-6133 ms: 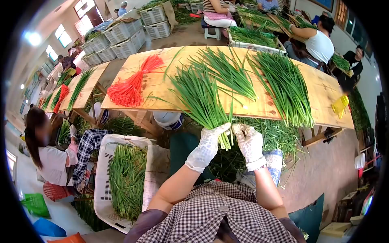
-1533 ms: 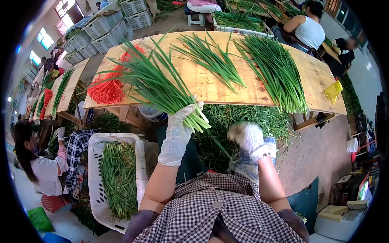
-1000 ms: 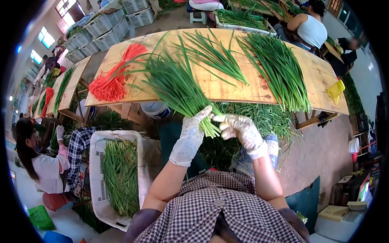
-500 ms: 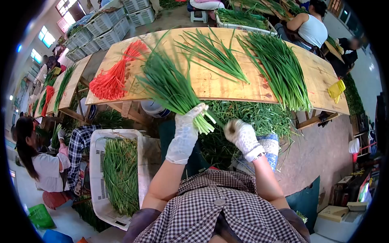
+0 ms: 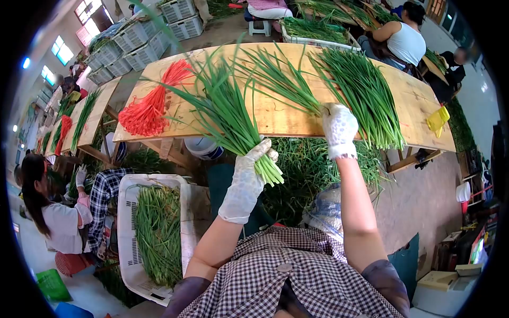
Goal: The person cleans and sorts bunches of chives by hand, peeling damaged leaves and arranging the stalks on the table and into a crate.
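My left hand (image 5: 253, 168), in a whitish glove, is closed around the lower stems of a bunch of garlic chives (image 5: 225, 108). The pale cut ends stick out below the fist, and the leaves fan up and left over the table's front edge. My right hand (image 5: 339, 127), gloved in white, has its fingers closed on the stem ends of a smaller bunch of chives (image 5: 283, 79) lying on the wooden table (image 5: 286, 126). A larger pile of chives (image 5: 366, 95) lies just right of that hand. To the left rests a bundle of red ties (image 5: 151, 106).
A yellow object (image 5: 438, 120) sits at the table's right end. At lower left stands a white crate (image 5: 127, 233) with chives inside. Loose leaves (image 5: 297, 175) are heaped below the table, near a white bucket (image 5: 204, 148). A co-worker (image 5: 58, 212) sits at left; others work behind.
My right hand has moved up and right from beside the held bunch to the smaller bunch on the table. My left hand still holds its chives, slightly lower.
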### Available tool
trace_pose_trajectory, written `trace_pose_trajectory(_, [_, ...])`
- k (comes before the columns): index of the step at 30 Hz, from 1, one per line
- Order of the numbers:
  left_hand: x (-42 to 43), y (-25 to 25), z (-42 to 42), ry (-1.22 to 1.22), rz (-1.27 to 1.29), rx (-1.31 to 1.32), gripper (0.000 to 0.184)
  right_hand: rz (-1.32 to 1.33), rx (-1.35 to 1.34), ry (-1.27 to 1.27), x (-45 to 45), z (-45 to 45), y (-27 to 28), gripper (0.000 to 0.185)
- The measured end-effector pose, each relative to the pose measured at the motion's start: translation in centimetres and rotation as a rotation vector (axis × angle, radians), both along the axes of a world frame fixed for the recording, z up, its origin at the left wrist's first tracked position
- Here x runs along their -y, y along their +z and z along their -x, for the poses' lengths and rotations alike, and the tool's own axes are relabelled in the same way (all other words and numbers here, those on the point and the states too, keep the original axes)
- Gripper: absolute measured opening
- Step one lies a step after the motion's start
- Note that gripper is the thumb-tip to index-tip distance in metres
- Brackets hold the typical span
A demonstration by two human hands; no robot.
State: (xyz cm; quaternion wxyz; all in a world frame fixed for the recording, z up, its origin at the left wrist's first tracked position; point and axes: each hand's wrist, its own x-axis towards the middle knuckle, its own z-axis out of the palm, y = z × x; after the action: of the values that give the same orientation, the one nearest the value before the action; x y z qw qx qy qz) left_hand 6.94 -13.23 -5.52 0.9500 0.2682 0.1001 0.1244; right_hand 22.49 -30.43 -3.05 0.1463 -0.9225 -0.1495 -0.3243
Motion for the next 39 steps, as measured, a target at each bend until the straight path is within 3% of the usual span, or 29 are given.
trace_pose_trajectory(1, [0.0,-0.1,-0.2,0.007,0.002,-0.001,0.017,-0.14,-0.112,0.023,-0.1,2.0,1.0,0.029])
trace_pose_trajectory(3, [0.3,0.3,-0.6,0.051,-0.011,-0.17,0.018,-0.391,-0.657,0.148,0.1,5.5,2.0,0.029])
trace_pose_trajectory(5, [0.5,-1.2,-1.6,0.041,-0.033,-0.252,0.018,-0.753,-0.863,0.363,0.1,9.4,0.4,0.022])
trace_pose_trajectory(8, [1.4,-1.1,-1.3,0.06,-0.16,-0.377,0.022,-0.947,-1.059,0.518,-0.1,12.7,-2.0,0.022])
trace_pose_trajectory(11, [1.2,-1.9,-1.2,0.054,-0.29,-0.431,0.025,-0.903,-1.01,0.487,-1.2,12.6,-3.9,0.02])
trace_pose_trajectory(12, [1.7,-1.9,-1.0,0.061,-0.248,-0.42,0.025,-1.115,-1.11,0.487,-1.7,12.6,-3.2,0.021])
trace_pose_trajectory(15, [1.5,-2.0,-0.9,0.113,-0.252,-0.275,0.024,-1.154,-0.956,0.489,-1.8,12.4,-4.5,0.019])
trace_pose_trajectory(17, [0.7,-2.0,-0.8,0.13,-0.243,-0.279,0.028,-1.045,-0.908,0.445,-0.8,12.5,-4.7,0.019])
trace_pose_trajectory(19, [-0.2,-2.4,-0.6,0.11,-0.153,-0.086,0.035,-0.462,-1.077,0.419,1.0,12.2,-4.4,0.019])
trace_pose_trajectory(20, [-0.4,-2.0,-0.5,0.111,-0.14,-0.079,0.037,-0.001,-0.981,0.318,1.5,11.8,-4.9,0.021])
trace_pose_trajectory(21, [-0.7,-1.7,-0.3,0.108,-0.125,-0.072,0.038,0.121,-1.026,0.353,2.5,11.7,-4.8,0.022])
trace_pose_trajectory(23, [-1.2,-2.5,-0.5,0.053,-0.132,-0.028,0.037,-0.37,-0.903,0.359,2.5,11.8,-5.2,0.023])
trace_pose_trajectory(25, [-0.8,-2.4,-0.2,0.015,-0.131,-0.035,0.037,-1.043,-1.112,0.614,1.5,11.8,-4.1,0.027])
trace_pose_trajectory(27, [-0.4,-2.9,-0.2,-0.024,-0.138,-0.015,0.037,-1.149,-1.319,0.647,0.3,12.1,-1.6,0.029])
trace_pose_trajectory(28, [0.1,-3.0,-0.4,-0.006,-0.218,-0.04,0.038,-1.124,-1.257,0.676,-0.4,12.3,-1.6,0.026])
trace_pose_trajectory(31, [0.0,-2.8,-0.2,-0.013,-0.284,-0.092,0.035,-0.549,-0.953,0.767,-0.4,11.5,-1.5,0.019])
trace_pose_trajectory(32, [-0.5,-2.1,0.0,-0.06,-0.148,-0.012,0.032,-0.806,-1.077,0.957,-0.1,10.2,-2.1,0.023])
trace_pose_trajectory(33, [-0.8,-1.5,0.3,-0.108,-0.013,0.064,0.03,-0.558,-0.678,0.774,-0.2,8.7,-1.4,0.029])
trace_pose_trajectory(34, [-1.1,-0.9,0.2,-0.179,0.107,0.281,0.026,-0.216,-0.334,0.316,-0.3,7.1,-0.3,0.033])
trace_pose_trajectory(35, [-1.1,-0.2,0.5,-0.136,0.1,0.275,0.027,-0.14,-0.377,0.034,-0.3,4.9,0.7,0.033])
trace_pose_trajectory(36, [-1.1,-0.2,0.6,-0.138,0.085,0.235,0.028,-0.086,-0.219,0.04,-0.2,3.2,1.2,0.027])
trace_pose_trajectory(37, [-1.2,-0.1,0.5,-0.139,0.067,0.199,0.029,0.01,0.001,0.11,0.7,-0.2,-1.8,0.022])
trace_pose_trajectory(39, [-0.7,-0.1,0.4,-0.117,0.007,0.186,0.029,0.148,-0.077,0.091,0.0,-2.6,-2.5,0.016])
